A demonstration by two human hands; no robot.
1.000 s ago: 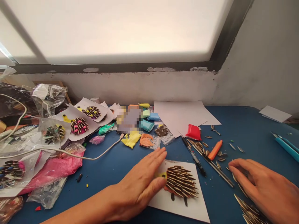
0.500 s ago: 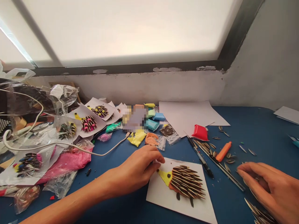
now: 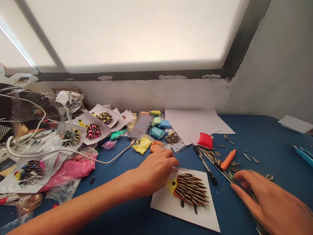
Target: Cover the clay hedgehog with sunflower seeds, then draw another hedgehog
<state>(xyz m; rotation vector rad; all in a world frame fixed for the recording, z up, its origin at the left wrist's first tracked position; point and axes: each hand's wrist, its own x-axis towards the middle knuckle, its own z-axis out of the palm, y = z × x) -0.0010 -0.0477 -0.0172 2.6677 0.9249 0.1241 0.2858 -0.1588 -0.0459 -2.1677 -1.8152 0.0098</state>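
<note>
Holding left hand (image 3: pixel 157 169), fingers bent, at the upper left corner of a white card (image 3: pixel 168 203), hiding the snout tip of a seed hedgehog (image 3: pixel 192 189). Not being able to tell any grip there, fingertips being hidden. Finding the hedgehog lying flat on the card, near the front of the blue table (image 3: pixel 122 215), between both hands: showing a yellow head with a black eye toward the left hand, overlapping striped seeds pointing right, an orange-brown underside and two black feet. Holding right hand (image 3: pixel 271 199) low over the table, right of the card, thumb and forefinger standing apart near the lower end of a grey rod (image 3: pixel 223 173). Seeing loose seeds (image 3: pixel 234 169) lying just beyond this hand, beside an orange stick (image 3: pixel 228 159). Noting a black pen (image 3: pixel 206 166) lying between rod and card, and a red packet (image 3: pixel 205 140) near their far ends. Observing a brown packet (image 3: pixel 172 137) and a yellow packet (image 3: pixel 142 145) farther back. Recording a white cable (image 3: pixel 107 162) crossing the left side, above a pink bag (image 3: pixel 73 171).
</note>
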